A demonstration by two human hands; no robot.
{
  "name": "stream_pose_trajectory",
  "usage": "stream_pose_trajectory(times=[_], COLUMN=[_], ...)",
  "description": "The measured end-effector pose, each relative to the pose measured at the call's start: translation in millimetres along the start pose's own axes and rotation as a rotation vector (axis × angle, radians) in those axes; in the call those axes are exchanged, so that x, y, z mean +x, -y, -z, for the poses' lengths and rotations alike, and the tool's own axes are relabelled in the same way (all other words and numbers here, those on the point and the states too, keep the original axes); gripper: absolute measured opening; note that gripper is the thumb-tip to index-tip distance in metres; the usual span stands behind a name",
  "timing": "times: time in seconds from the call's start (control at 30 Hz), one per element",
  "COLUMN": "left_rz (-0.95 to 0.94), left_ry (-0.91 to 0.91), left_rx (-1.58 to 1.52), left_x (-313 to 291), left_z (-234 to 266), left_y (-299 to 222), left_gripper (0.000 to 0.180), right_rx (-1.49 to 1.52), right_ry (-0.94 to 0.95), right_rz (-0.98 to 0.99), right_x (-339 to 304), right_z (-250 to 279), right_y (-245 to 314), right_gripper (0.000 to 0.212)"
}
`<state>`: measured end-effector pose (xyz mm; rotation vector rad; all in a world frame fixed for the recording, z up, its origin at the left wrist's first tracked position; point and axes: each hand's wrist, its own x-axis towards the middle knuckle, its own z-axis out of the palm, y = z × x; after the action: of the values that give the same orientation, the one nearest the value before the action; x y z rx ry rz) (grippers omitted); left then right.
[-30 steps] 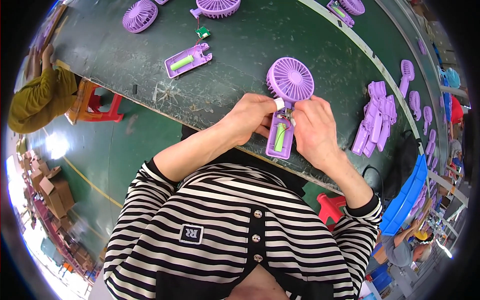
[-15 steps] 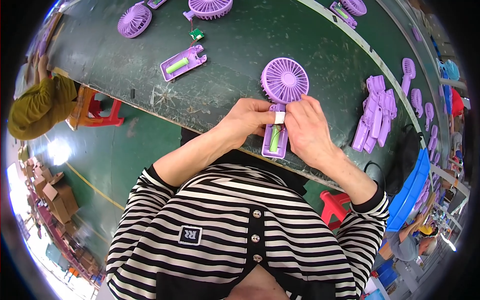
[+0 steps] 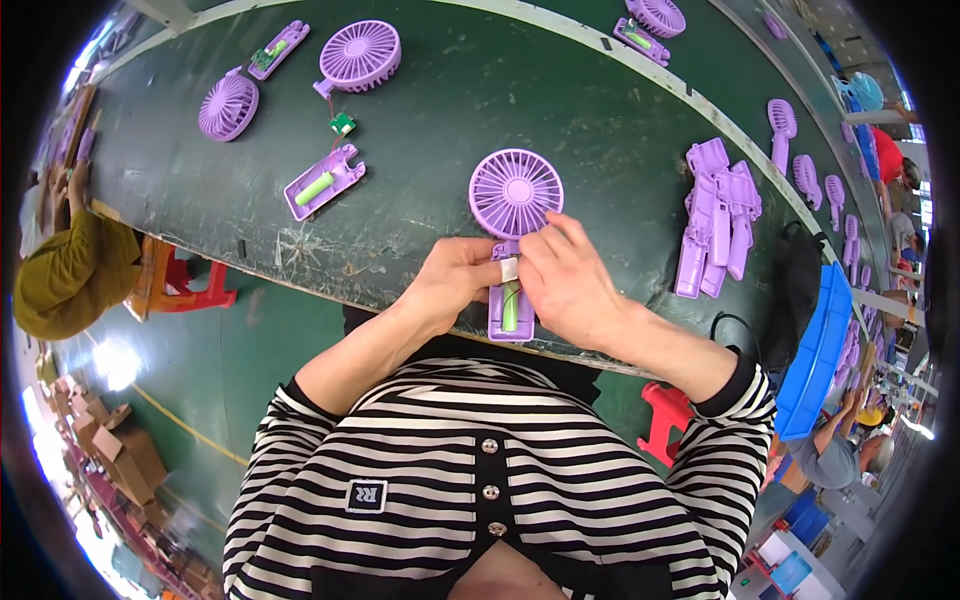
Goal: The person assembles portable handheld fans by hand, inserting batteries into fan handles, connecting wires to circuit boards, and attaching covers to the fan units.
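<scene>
Between my hands, at the table's near edge, lies a purple handheld fan with its round grille (image 3: pixel 517 195) pointing away from me. Its handle shell (image 3: pixel 496 322) is uncovered and shows a green battery cell (image 3: pixel 510 308) and a thin wire. My left hand (image 3: pixel 452 282) grips the upper handle from the left, thumb across it; a white wrap, seemingly tape, is at the thumb's tip. From the right, my right hand (image 3: pixel 572 288) is closed at the neck below the grille, fingers bent together. What its fingertips pinch is hidden.
At the left lie an opened fan (image 3: pixel 361 56) with a green circuit board (image 3: pixel 343 124), its battery shell (image 3: pixel 325 182), and another fan (image 3: pixel 229 107). Purple handle covers (image 3: pixel 718 220) are piled at the right, near a blue bin (image 3: pixel 812 350). A pale strip (image 3: pixel 690 92) crosses the far table.
The whole view has shifted, so the table and its parts sit lower and further left. Both hands keep nearly the same hold on the fan.
</scene>
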<state>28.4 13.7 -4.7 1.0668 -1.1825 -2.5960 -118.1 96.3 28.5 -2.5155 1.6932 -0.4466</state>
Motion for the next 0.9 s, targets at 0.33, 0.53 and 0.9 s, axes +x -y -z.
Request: stream_pose_trajectory(times=[0.33,0.53,0.9], left_rz=[-0.020,0.000,-0.104], left_ry=[-0.010,-0.016,0.061], left_rx=[-0.007,-0.004,0.047], left_x=[-1,2,-4], left_z=[-5,-3,-2], left_y=[1,0,-10], left_gripper=[0.020,0.025,0.035], right_rx=[-0.002,0.061,0.603], right_ry=[-0.038,-0.098,-0.410], right_rz=[-0.039,-0.109,-0.529], right_x=[-8,-11,-20], right_z=[-1,-3,-15], right_y=[3,-2,6], right_gripper=[0.010,0.013,0.012])
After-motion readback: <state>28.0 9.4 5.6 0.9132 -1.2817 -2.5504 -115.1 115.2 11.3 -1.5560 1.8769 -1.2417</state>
